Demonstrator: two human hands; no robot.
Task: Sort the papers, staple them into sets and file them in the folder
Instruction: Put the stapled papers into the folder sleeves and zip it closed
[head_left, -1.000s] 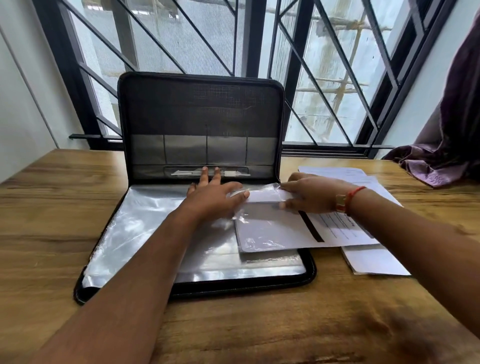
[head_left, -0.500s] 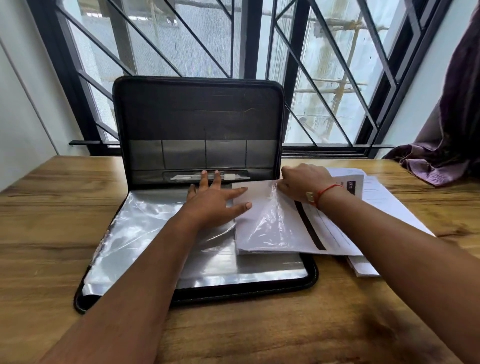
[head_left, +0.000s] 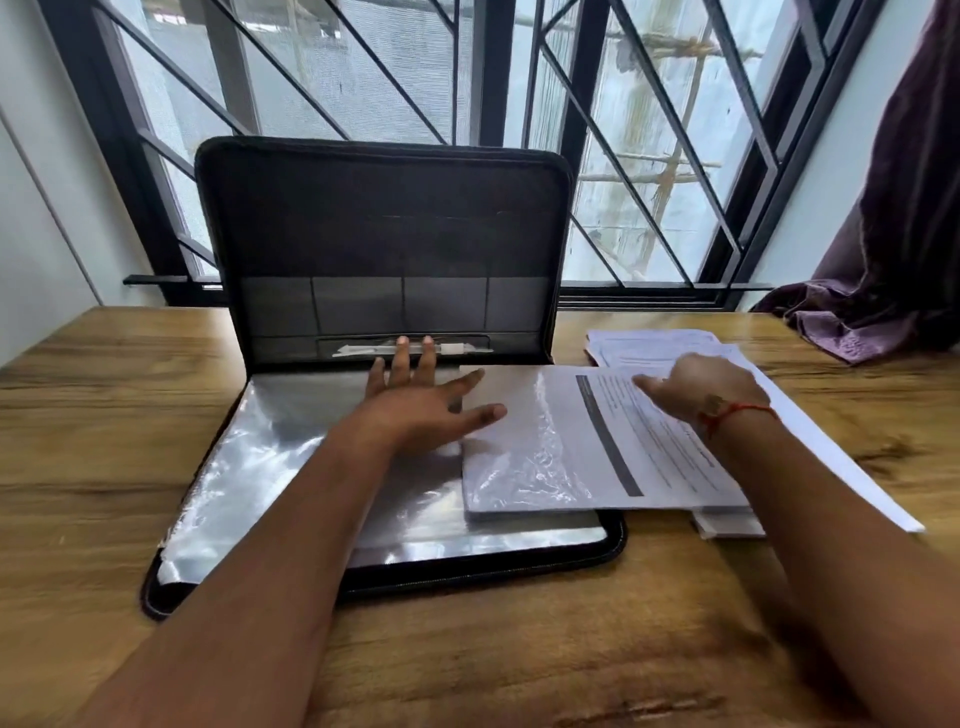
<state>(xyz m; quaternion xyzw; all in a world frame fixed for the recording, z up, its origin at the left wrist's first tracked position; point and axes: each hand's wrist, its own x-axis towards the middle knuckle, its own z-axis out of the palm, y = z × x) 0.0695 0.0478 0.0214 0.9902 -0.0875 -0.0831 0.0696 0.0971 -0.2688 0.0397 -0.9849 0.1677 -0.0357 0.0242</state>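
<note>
A black zip folder lies open on the wooden table, its lid standing upright. Clear plastic sleeves cover its lower half. My left hand presses flat on the sleeves, fingers spread, near the spine. A printed paper set with a dark band lies half inside the top sleeve, its right half sticking out past the folder's edge. My right hand, with a red thread at the wrist, grips the set at its far edge with curled fingers.
More loose white papers lie stacked on the table to the right of the folder, under and beyond the held set. A purple curtain drapes onto the table's far right corner. A barred window stands behind the folder.
The paper set has slid left, deeper into the plastic sleeve. My right hand shifted right along its far edge. The left hand stayed flat on the sleeves.
</note>
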